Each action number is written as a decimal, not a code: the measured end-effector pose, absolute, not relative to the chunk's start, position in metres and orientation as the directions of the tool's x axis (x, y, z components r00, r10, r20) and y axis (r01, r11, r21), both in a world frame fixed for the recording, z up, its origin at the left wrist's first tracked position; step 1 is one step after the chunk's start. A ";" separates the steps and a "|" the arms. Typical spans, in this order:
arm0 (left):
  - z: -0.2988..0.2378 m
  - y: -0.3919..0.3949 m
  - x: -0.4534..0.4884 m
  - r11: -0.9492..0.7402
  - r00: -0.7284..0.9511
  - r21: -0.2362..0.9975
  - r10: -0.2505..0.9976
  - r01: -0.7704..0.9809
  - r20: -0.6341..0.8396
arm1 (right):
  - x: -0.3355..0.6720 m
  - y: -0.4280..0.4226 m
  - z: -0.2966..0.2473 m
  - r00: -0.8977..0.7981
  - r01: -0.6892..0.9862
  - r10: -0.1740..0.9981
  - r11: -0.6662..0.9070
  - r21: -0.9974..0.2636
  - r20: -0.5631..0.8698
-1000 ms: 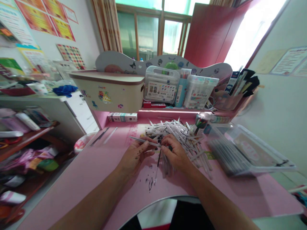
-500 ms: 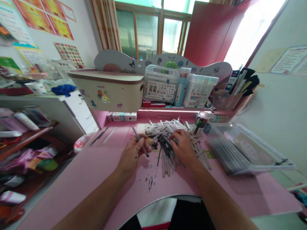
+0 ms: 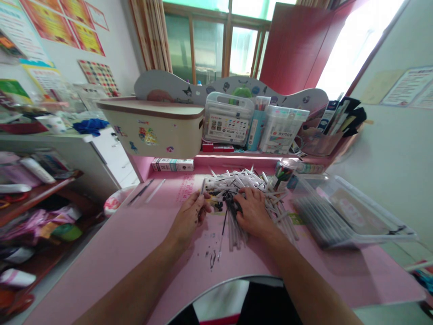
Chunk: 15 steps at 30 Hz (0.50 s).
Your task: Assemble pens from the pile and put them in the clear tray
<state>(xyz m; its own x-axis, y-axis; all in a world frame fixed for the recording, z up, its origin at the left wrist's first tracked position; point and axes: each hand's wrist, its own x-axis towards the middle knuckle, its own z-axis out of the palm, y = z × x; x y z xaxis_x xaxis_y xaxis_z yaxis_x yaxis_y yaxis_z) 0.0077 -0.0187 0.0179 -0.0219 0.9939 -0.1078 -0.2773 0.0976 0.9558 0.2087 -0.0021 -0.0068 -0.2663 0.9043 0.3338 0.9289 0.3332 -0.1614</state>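
My left hand [image 3: 190, 213], dark specks on its skin, is closed around a slim grey pen [image 3: 203, 187] whose upper end points up and away; the lower part is hidden by the fingers. My right hand [image 3: 254, 211] lies on a heap of pens, thumb and fingers apart over dark pen caps [image 3: 228, 198], its fingertips partly hidden. White pen parts [image 3: 233, 179] are piled behind it, and grey translucent barrels [image 3: 232, 237] stick out toward me. A thin refill with a black end [image 3: 223, 223] lies between my hands, near black ink marks [image 3: 212, 259] on the pink desk [image 3: 135, 253].
On the right stands a clear plastic box [image 3: 368, 212] with rows of grey pens inside. A clear jar [image 3: 283, 174] sits behind the heap. Several loose sticks [image 3: 155, 190] lie at the left. A cream bin [image 3: 152, 131] and marker cases [image 3: 229, 119] line the shelf.
The pen in my left hand has turned from a slant to nearly upright, its lower end now out of sight. My right hand has shifted slightly left and down over the heap.
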 end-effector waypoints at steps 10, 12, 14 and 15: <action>0.019 -0.021 0.010 0.148 0.005 0.966 0.989 -0.211 -0.151 | 0.202 0.007 -0.008 -0.245 0.944 0.911 0.302 -0.132 0.331; 0.019 -0.022 0.013 0.163 0.007 0.965 0.986 -0.208 -0.165 | 0.202 0.008 -0.009 -0.262 0.941 0.902 0.317 -0.116 0.344; 0.018 -0.024 0.016 0.187 0.014 0.960 0.982 -0.209 -0.188 | 0.203 0.009 -0.010 -0.286 0.935 0.887 0.341 -0.099 0.362; 0.017 -0.025 0.017 0.202 0.022 0.957 0.979 -0.210 -0.202 | 0.204 0.010 -0.010 -0.297 0.931 0.880 0.352 -0.092 0.370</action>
